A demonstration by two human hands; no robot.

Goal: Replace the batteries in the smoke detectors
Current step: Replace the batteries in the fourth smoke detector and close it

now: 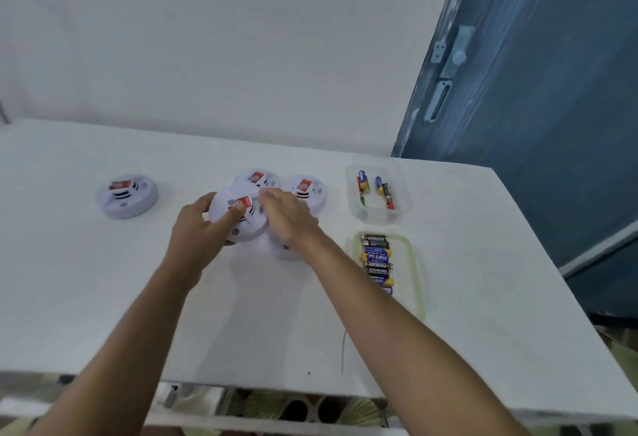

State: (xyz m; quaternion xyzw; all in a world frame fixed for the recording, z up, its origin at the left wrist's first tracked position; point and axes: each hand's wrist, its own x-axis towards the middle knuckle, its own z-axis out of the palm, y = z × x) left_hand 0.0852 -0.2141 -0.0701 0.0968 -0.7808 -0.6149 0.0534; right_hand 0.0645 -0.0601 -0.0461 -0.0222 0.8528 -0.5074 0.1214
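I hold a round white smoke detector (241, 225) tilted above the table's middle. My left hand (200, 228) grips its left rim, thumb pressed on its red label. My right hand (288, 216) is closed on its right edge. Behind it lie two more detectors (253, 178) (307, 190), both showing red labels. A further white detector (279, 249) lies under my right wrist, mostly hidden. A separate detector (127, 195) sits alone at the far left.
A clear tub (400, 183) at the right holds a few loose batteries. In front of it, a green-rimmed tray (412, 256) holds several batteries in a row. The white table (103, 297) ends near me and at the right, by a blue door (552, 107).
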